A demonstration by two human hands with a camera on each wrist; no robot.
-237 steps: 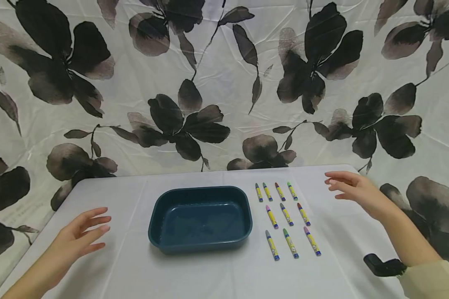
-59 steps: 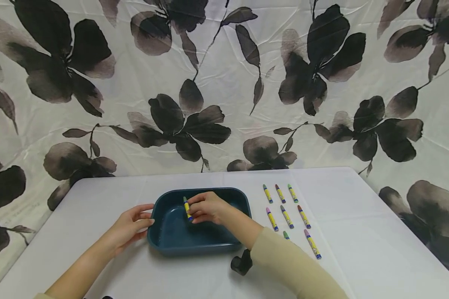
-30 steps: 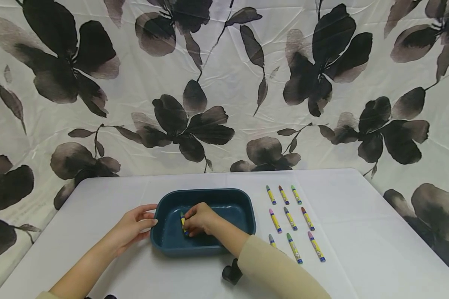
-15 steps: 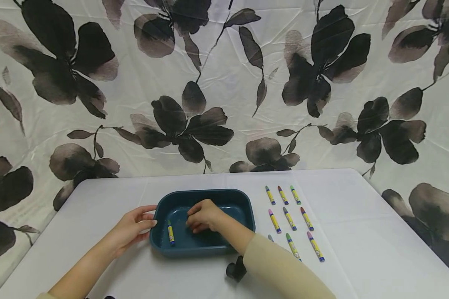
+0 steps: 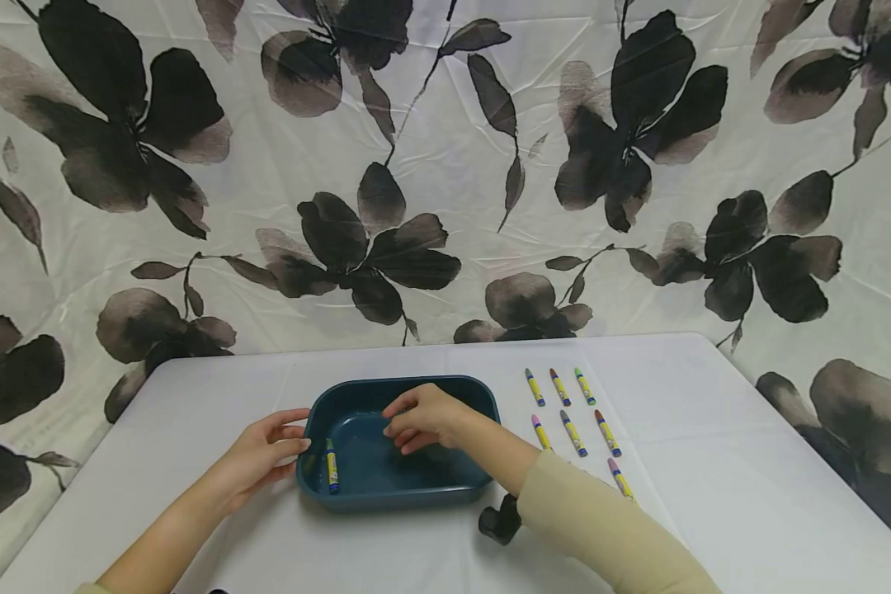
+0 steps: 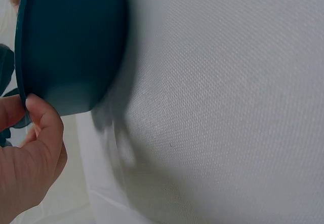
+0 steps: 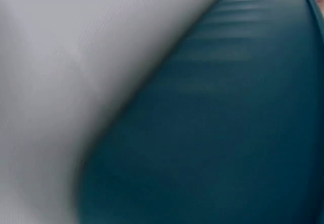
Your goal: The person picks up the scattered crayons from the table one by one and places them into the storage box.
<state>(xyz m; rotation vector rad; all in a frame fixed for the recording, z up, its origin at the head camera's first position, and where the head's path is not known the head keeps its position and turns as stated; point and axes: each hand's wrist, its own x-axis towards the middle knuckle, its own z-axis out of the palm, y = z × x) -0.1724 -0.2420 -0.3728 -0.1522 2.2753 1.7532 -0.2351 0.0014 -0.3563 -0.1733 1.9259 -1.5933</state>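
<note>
A dark teal rectangular tub (image 5: pixel 401 501) stands on the white table. In the left wrist view my left hand (image 6: pixel 35 158) pinches the tub's rim between thumb and finger; in the head view this hand (image 5: pixel 263 454) is at the tub's left end. One crayon (image 5: pixel 332 467) with a yellow wrapper and green tip lies inside the tub near its left wall. My right hand (image 5: pixel 432 418) hovers over the tub's middle, fingers loosely bent and nothing between them. The right wrist view shows the tub's outer wall (image 7: pixel 212 133), blurred, with this hand barely in sight.
Several crayons lie in rows right of the tub, among them a red-brown one (image 5: pixel 607 434) and a pink one (image 5: pixel 620 478). My right sleeve (image 5: pixel 609 520) covers part of the front row. A floral cloth (image 5: pixel 520 165) hangs behind the table.
The right hand carried a green-tipped crayon into the tub and let go of it; the crayon shifted left. The hand has since risen and moved right. The left hand stays at the rim.
</note>
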